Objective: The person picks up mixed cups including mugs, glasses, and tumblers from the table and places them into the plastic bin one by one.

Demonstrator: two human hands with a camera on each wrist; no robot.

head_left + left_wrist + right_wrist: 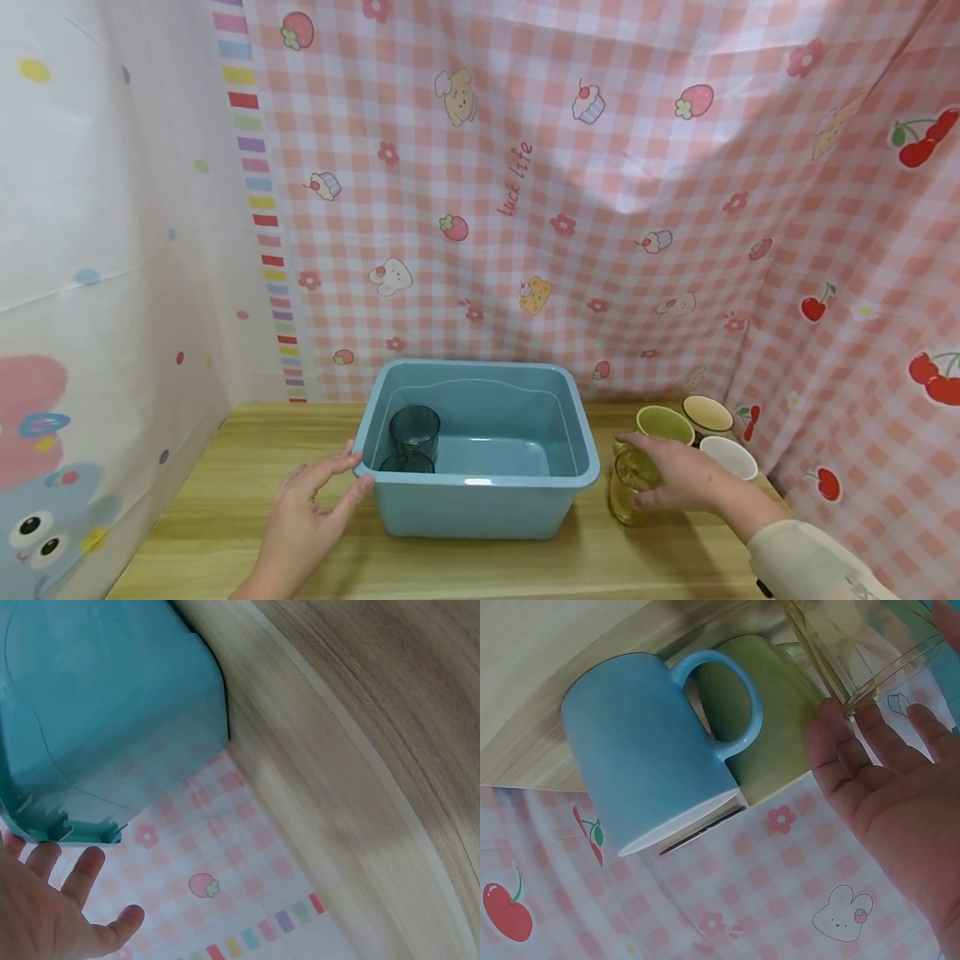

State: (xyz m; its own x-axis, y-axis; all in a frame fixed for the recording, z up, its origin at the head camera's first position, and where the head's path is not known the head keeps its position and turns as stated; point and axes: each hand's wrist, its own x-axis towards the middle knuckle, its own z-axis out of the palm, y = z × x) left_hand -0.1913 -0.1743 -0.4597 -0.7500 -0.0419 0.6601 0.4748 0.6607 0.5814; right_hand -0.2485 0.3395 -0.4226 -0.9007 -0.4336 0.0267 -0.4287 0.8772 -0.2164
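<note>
Amber glass (624, 498) is standing on the surface (225, 483), right of the blue bin (480, 508) and just in front of the green mug (663, 425). Right grip (678, 479) is grasping it near the rim from above, thumb on the near side, fingers reaching round the far side; how hard it is squeezing, can't tell. Left grip (311, 500) is holding nothing, fingers spreading loosely and fingertips touching the bin's near left corner.

Handling, judging by looks: see-through wall is suggesting glass or clear plastic, can't tell which. Likely stiff, fairly light, smooth enough to be slipping under a weak pinch; treating it as fragile is safer. No handle of its own is clearly showing, so best hold is going round the upper wall, thumb opposing fingers, below the lip. Pinching only the rim is risking tilt.

Blue mug (645, 742) is sitting beside the green one, handle sticking out toward it; knocking is a risk with the fingers working so near. Two dark cups, rear (415, 427) and front (405, 467), are sitting inside the bin at its left end, probably just as hard and chippable.
</note>
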